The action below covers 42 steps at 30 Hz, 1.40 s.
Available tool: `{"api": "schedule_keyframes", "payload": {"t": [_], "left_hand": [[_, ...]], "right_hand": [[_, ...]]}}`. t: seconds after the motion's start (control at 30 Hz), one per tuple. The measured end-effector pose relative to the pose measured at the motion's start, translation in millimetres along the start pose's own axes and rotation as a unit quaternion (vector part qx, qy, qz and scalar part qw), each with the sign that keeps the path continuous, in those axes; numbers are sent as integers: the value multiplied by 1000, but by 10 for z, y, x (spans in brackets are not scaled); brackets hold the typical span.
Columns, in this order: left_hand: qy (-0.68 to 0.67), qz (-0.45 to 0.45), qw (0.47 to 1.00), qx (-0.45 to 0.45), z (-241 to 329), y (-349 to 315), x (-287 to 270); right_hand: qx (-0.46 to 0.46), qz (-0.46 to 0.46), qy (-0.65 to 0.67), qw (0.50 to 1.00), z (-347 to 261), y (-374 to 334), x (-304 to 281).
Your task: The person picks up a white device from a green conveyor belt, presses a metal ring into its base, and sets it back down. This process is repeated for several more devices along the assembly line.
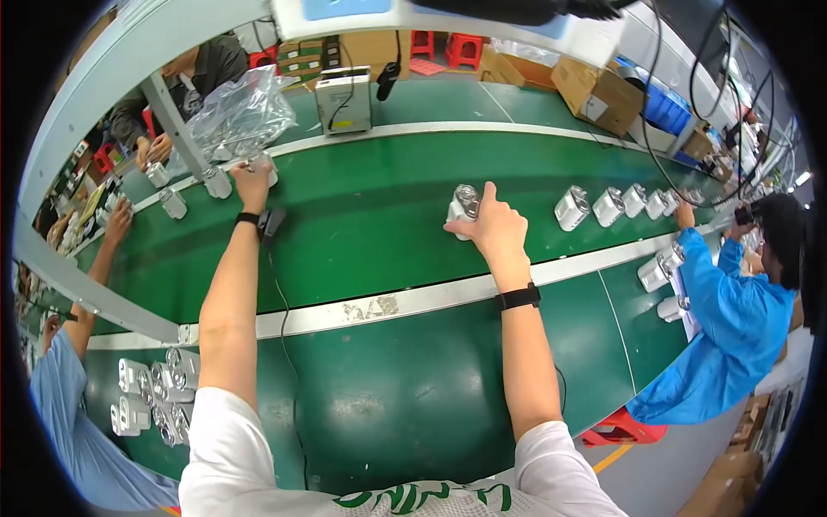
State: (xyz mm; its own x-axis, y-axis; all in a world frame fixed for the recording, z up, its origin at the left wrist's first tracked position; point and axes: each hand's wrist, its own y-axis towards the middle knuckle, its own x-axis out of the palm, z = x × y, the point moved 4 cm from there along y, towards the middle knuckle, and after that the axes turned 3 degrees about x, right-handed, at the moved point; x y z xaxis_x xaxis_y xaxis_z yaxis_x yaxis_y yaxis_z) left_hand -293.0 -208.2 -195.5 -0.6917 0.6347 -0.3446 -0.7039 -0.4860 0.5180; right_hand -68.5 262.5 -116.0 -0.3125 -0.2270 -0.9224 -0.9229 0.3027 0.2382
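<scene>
A white, silver-topped device [466,198] is standing on the green belt [370,250], the right hand [495,228] spreading thumb and forefinger beside it, contact unclear. The left hand [252,186] is pinching another white device [271,171]. Green lettering [405,498] is crossing the white shirt [551,470]; an open carton [517,73] is holding clear plastic [527,52].

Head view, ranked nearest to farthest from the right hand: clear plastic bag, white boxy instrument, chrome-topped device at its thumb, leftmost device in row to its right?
1. Chrome-topped device: at the right hand.
2. Row's leftmost device: to the hand's right.
3. White boxy instrument: far side, left.
4. Clear plastic bag: far side, farther left.
</scene>
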Motion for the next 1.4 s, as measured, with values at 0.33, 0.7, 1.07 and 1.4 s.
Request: {"api": "schedule_keyframes", "payload": {"t": [0.33,0.7,1.07,1.4], "left_hand": [[-545,-352,731,-211,1625,-1284,0],[-473,-386,771,-180,2872,-1784,-536],[-471,-170,865,-27,3038,-1801,-754],[-341,-42,899,274,3178,-1677,-1074]], "right_hand": [[-294,237,327,866,-1097,-294,-604],[-244,88,418,871,-1235,-328,-578],[-340,232,438,799,-1403,-476,-438],[-289,7,729,621,-1402,-612,-781]]}}
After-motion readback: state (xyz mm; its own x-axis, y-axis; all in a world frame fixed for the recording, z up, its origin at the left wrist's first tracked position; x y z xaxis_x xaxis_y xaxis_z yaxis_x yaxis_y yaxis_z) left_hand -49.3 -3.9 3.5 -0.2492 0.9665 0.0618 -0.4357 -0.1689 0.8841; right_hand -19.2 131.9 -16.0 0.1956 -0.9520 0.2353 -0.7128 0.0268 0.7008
